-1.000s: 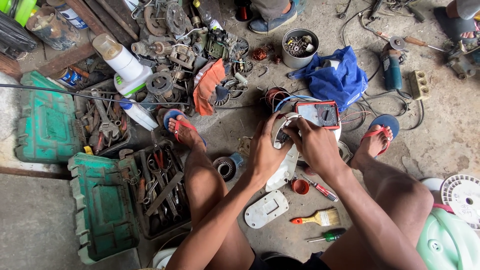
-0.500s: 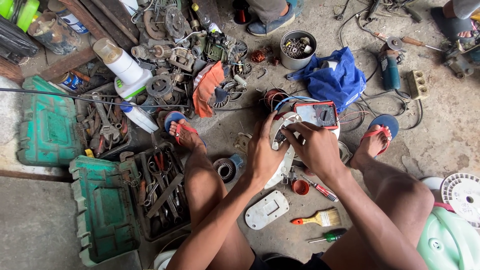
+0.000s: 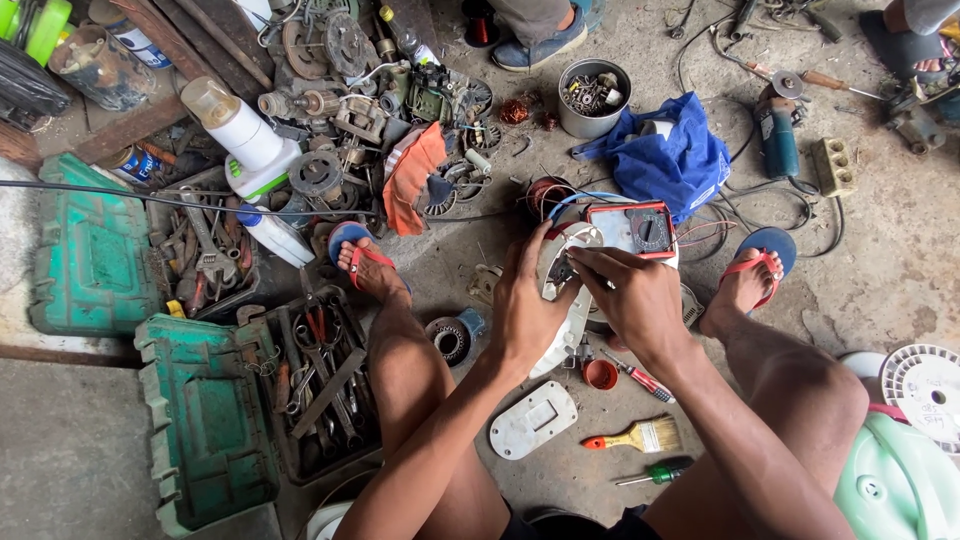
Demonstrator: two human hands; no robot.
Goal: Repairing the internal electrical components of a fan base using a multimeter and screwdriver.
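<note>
Both hands — left hand (image 3: 524,312), right hand (image 3: 632,296) — grip white housing (image 3: 562,300)

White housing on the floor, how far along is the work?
Done: white cover plate lies off, beside the screwdriver. In hand: left hand steadies the white housing, right hand works inside it, red multimeter just behind. Left: housing open, cover not refitted.

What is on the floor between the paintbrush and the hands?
In the head view, a red-handled screwdriver and a small orange cap lie between the paintbrush and the hands.
</note>
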